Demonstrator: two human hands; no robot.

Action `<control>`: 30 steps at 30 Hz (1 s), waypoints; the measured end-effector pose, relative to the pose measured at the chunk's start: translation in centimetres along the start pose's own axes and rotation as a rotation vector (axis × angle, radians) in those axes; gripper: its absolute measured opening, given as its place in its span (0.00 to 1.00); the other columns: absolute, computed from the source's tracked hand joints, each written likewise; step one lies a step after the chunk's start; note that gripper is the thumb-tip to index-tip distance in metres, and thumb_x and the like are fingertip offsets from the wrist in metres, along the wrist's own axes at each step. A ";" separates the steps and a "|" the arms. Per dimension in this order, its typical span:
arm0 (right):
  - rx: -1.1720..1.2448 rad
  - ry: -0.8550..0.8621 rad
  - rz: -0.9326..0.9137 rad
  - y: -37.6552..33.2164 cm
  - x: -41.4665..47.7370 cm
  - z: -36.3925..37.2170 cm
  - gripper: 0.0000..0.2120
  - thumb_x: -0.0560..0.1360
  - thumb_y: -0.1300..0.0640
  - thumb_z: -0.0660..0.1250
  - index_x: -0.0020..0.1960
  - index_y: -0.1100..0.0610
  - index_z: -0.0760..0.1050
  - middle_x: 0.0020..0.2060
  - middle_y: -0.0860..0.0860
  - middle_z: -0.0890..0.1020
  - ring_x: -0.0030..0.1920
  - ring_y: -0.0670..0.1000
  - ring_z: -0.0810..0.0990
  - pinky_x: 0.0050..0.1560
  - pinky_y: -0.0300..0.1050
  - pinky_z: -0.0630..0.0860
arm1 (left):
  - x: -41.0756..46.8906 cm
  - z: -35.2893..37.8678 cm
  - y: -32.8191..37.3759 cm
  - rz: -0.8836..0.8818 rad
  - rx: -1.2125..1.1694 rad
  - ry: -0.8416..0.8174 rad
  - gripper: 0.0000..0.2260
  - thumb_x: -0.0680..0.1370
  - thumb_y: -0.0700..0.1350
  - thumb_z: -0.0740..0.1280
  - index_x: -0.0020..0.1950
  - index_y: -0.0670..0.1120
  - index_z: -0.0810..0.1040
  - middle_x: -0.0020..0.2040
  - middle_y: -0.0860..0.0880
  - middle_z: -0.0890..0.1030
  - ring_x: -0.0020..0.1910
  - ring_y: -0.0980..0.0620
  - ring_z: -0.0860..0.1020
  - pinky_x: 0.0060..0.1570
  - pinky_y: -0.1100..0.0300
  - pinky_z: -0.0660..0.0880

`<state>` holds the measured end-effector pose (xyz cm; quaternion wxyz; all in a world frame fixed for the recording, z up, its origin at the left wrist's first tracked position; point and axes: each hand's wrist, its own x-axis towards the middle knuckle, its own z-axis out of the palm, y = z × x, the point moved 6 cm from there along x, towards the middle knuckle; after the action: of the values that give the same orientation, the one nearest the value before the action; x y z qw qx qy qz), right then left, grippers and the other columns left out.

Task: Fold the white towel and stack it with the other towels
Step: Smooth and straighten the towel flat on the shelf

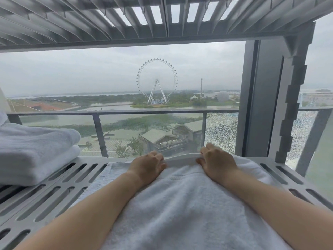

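Note:
The white towel (182, 201) lies spread along the slotted grey shelf (54, 192), running from the near edge to the far edge. My left hand (147, 166) and my right hand (216, 159) rest side by side at the towel's far edge, fingers curled over its raised hem and gripping it. Both forearms stretch over the towel. A stack of two folded white towels (32, 152) sits on the shelf at the far left, apart from my hands.
Another slotted shelf (126, 20) hangs close overhead. Behind the shelf is a large window with a glass balcony rail (126, 112) and a thick grey frame post (261, 98) at the right. Bare shelf slats show to the right of the towel.

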<state>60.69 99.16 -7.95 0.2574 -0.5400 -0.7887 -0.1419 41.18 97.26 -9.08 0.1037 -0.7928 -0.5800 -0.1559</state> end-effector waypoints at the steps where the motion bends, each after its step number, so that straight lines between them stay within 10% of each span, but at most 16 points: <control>1: -0.021 0.008 0.000 -0.1 0.0 0.0 0.13 0.77 0.48 0.60 0.52 0.58 0.71 0.49 0.54 0.75 0.50 0.57 0.77 0.45 0.49 0.72 | 0.0 -0.1 0.1 0.003 0.003 0.006 0.13 0.80 0.53 0.56 0.55 0.46 0.72 0.53 0.48 0.75 0.43 0.52 0.73 0.43 0.60 0.69; 9: 0.022 -0.063 -0.022 0.3 -0.2 -0.4 0.19 0.74 0.50 0.66 0.60 0.57 0.66 0.60 0.55 0.68 0.49 0.59 0.78 0.46 0.50 0.74 | -0.5 -0.7 -0.7 -0.077 0.011 0.026 0.19 0.78 0.54 0.61 0.66 0.49 0.66 0.65 0.49 0.71 0.56 0.48 0.77 0.60 0.46 0.68; 17: -0.004 -0.242 -0.151 -0.3 -1.2 -0.9 0.23 0.71 0.55 0.60 0.66 0.52 0.63 0.52 0.53 0.80 0.50 0.56 0.78 0.47 0.44 0.70 | -3.8 -2.0 -3.6 -0.046 0.264 -0.117 0.10 0.80 0.52 0.56 0.56 0.48 0.70 0.54 0.48 0.78 0.52 0.47 0.77 0.45 0.52 0.68; 24: 0.027 -0.335 -0.039 1.3 -4.3 -2.4 0.15 0.75 0.43 0.59 0.35 0.50 0.64 0.35 0.48 0.73 0.40 0.53 0.73 0.38 0.44 0.63 | -6.5 -2.5 -3.6 -0.026 0.147 -0.074 0.09 0.80 0.48 0.56 0.55 0.45 0.68 0.55 0.44 0.79 0.53 0.43 0.77 0.44 0.55 0.69; 30: 0.055 -0.251 0.063 1.0 -6.8 -3.4 0.12 0.75 0.48 0.59 0.36 0.50 0.61 0.38 0.52 0.76 0.42 0.55 0.74 0.39 0.45 0.64 | -6.8 -2.5 -3.2 0.005 0.104 -0.085 0.08 0.81 0.47 0.55 0.56 0.45 0.68 0.55 0.44 0.78 0.53 0.44 0.77 0.44 0.55 0.69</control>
<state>64.35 92.53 -8.97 0.1759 -0.5706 -0.8010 -0.0435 35.95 91.34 -9.25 0.1206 -0.7936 -0.5893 -0.0917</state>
